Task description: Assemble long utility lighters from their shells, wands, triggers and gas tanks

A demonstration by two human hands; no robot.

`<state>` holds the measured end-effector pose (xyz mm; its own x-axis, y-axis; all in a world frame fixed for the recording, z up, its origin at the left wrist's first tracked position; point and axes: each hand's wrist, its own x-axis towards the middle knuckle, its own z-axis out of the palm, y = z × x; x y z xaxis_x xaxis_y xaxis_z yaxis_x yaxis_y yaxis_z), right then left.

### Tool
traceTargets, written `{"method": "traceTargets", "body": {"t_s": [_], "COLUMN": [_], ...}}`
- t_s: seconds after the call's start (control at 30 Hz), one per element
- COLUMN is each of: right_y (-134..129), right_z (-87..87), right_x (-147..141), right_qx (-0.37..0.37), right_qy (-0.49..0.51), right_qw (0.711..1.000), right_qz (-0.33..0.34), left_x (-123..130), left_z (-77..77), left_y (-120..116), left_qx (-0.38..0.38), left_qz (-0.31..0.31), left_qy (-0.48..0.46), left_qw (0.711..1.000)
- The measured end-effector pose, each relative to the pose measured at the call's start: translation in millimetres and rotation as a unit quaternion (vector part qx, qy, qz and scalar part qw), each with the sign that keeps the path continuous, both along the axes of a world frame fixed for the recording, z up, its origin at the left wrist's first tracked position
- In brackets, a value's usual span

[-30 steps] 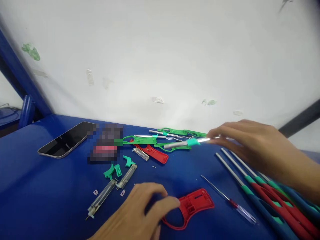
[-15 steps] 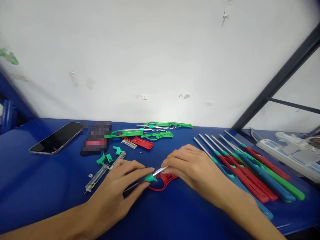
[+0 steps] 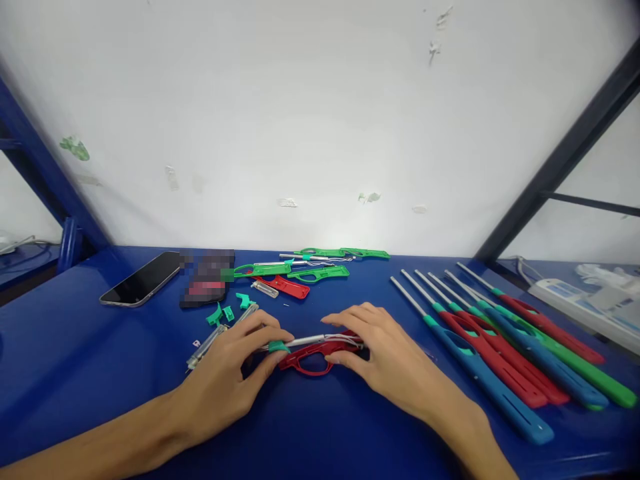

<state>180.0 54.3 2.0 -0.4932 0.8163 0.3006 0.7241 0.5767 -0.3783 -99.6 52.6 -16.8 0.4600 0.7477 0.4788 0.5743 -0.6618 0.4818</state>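
In the middle of the table, my left hand (image 3: pixel 237 373) is closed, thumb and fingers pinching a lighter's metal tube (image 3: pixel 307 341) at its teal collar (image 3: pixel 278 346). The tube lies along the upper edge of a red lighter handle half (image 3: pixel 327 348), and thin wires run from its right end. My right hand (image 3: pixel 393 353) curls over the right end of that handle half, thumb in front and fingers behind. Its palm hides this end. Beside the left hand are clear lighter fuel tanks (image 3: pixel 204 348) and several teal triggers (image 3: pixel 215 315).
Assembled long lighters (image 3: pixel 495 373) in blue, red and green lie in a row at right. Green handle halves (image 3: pixel 320 273), a red half (image 3: pixel 287 287) and a clear tank (image 3: pixel 265 289) are at the back. A phone (image 3: pixel 143 280) and a blurred dark item (image 3: pixel 207 277) lie left.
The tube has turned, with its collar now at left and wires at right over the red handle half. My right hand has moved from the tube to the handle half's right end.
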Motion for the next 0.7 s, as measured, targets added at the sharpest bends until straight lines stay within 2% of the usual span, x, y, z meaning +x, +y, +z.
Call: {"method": "traceTargets", "body": {"t_s": [0.37, 0.7], "right_y": [-1.2, 0.9], "right_z": [-8.4, -12.1], "right_x": [15.5, 10.4], "right_qx": [-0.018, -0.026], "right_qy": [0.009, -0.003], "right_qw": [0.999, 0.999], "right_qz": [-0.034, -0.048], "left_x": [-6.6, -13.6], "left_z": [2.6, -9.8], "left_y": [3.9, 15.8], "left_qx": [0.020, -0.004], "left_qz": [-0.016, -0.024], "left_qy": [0.024, 0.080], "left_qw": [0.999, 0.997]}}
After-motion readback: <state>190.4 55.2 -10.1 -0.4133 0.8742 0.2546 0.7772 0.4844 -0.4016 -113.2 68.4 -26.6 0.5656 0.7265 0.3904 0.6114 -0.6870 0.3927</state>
